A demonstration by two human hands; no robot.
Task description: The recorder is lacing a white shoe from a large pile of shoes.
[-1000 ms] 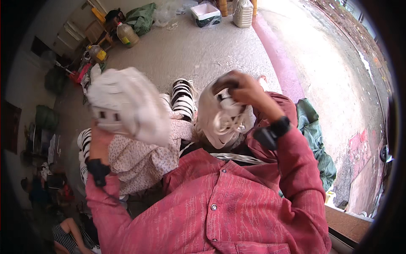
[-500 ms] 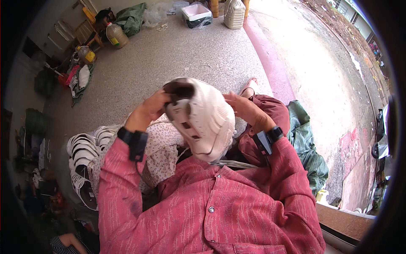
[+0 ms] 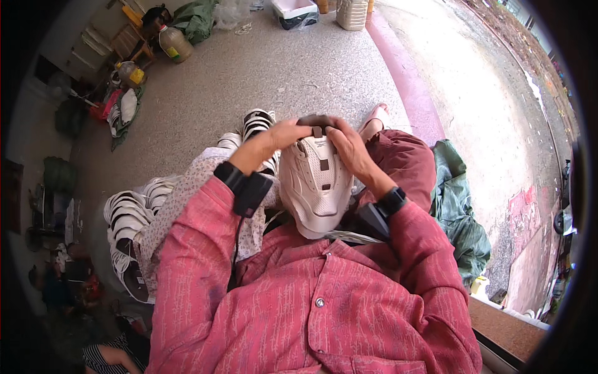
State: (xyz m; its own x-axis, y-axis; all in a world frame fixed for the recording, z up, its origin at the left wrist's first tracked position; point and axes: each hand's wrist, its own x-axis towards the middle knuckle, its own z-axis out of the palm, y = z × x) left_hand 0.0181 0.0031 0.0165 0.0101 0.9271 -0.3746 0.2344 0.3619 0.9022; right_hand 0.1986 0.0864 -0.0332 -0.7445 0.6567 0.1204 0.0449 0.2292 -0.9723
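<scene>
Straightened since the earlier frame, the white shoe points toe-first toward the shirt, its collar pinched by left hand and right hand.

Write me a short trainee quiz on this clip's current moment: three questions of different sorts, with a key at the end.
1. Multiple choice: which way does the rounded toe of the white shoe piece point? A) toward the plastic jugs; B) toward the person's red shirt; C) toward the pink floor strip.
2. True or false: the left grip and the right grip are both on the piece, near its dark collar.
3. Open: what lies on the outer side of the person's right trouser leg?

Key: 1. B. 2. True. 3. A crumpled green sheet.
</scene>
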